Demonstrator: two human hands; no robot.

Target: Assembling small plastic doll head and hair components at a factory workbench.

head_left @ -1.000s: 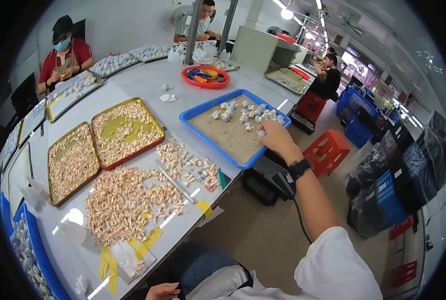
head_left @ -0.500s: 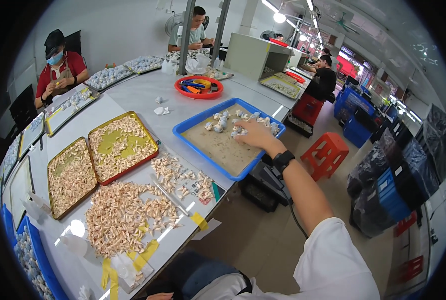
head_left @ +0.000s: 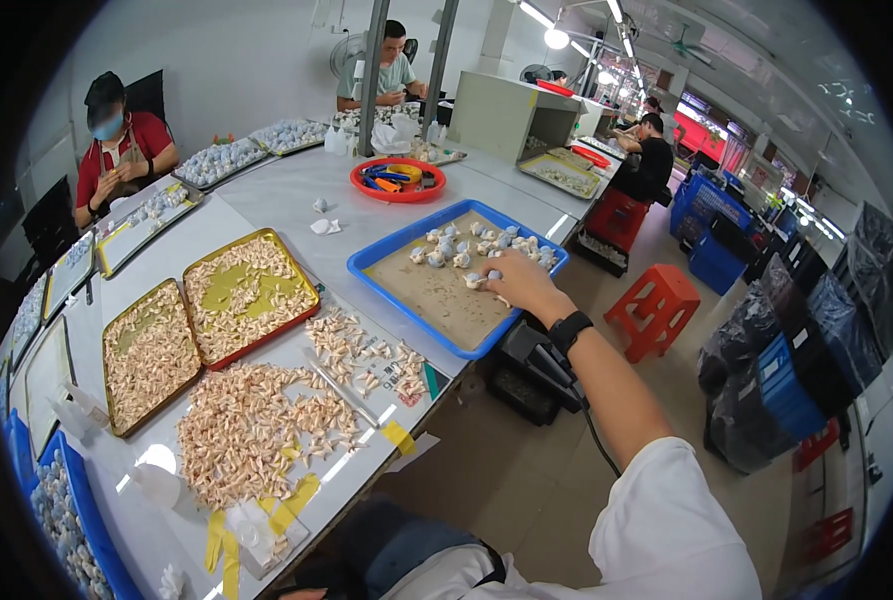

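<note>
My right hand (head_left: 522,284), a dark watch on its wrist, reaches into the blue-rimmed tray (head_left: 407,322). Its fingers are closed at a small blue-and-cream figurine (head_left: 475,281), which they partly hide. Several more blue-and-cream figurines (head_left: 447,245) lie loose in the tray's far half, just beyond my fingers. Only a sliver of my left hand (head_left: 305,594) shows at the lower edge, by my lap, with its fingers out of sight.
Small cream pointed pieces form a pile (head_left: 237,430) on the table, left of two golden trays (head_left: 147,415) of them. A red basket (head_left: 399,195) holds tools. A blue bin (head_left: 92,530) of figurines stands lower left. Two co-workers sit across; a red stool (head_left: 655,310) stands right.
My right hand has drawn slightly nearer within the tray, away from the loose figurines, and a figurine now shows at its fingertips. The view has shifted slightly.
</note>
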